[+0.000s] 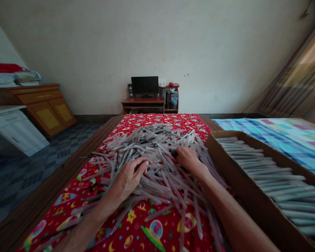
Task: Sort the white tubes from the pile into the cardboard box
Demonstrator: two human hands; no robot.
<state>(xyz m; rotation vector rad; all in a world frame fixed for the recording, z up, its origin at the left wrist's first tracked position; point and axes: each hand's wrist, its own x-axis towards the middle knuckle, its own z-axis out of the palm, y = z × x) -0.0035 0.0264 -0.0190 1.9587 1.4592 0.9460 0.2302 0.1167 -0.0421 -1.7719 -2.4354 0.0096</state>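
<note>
A loose heap of thin translucent plastic tubes [157,185] with some dark thin pieces among them lies on a red cartoon-print cloth [136,238]. My left hand [132,175] is over the left middle of the heap, fingers curled and thumb close to the index finger. Whatever it may pinch is too small to make out. On the right side of the heap my right hand [188,157] is closed, its fingertips down among the tubes beside a dark piece. What it grips is hidden.
At the right stands an open cardboard box [225,164] with rows of grey-white tubes [275,175]. Beyond it is a checked bedspread [265,136]. A desk [143,101] with a monitor [145,85] stands by the wall. Cabinets [46,108] are at left.
</note>
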